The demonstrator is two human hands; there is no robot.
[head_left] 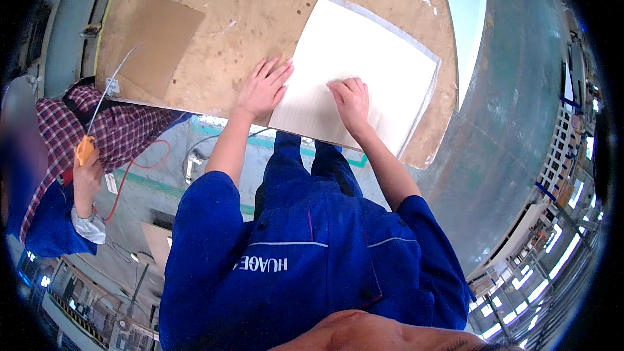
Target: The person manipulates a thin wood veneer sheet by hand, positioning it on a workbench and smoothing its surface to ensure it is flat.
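At the left edge of the frame, a co-worker (pixel 68 114) is holding an orange-handled tool (pixel 85 149). At upper left, a brown sheet (pixel 159 39) is lying on a tan tabletop (pixel 240 16). Near centre, the left hand (pixel 260 91) is resting, fingers slightly apart, at the left edge of a white panel (pixel 370 45). Right of centre, over that panel, the right hand (pixel 352 105) is curling its fingers together; whether they're pinching anything, I cannot tell.

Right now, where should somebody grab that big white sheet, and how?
Probably by its near edge, coming from the person's side and pinching above and below. The white sheet lies flat on the table, and no tabletop shows in front of that edge, so getting underneath may be easiest there.
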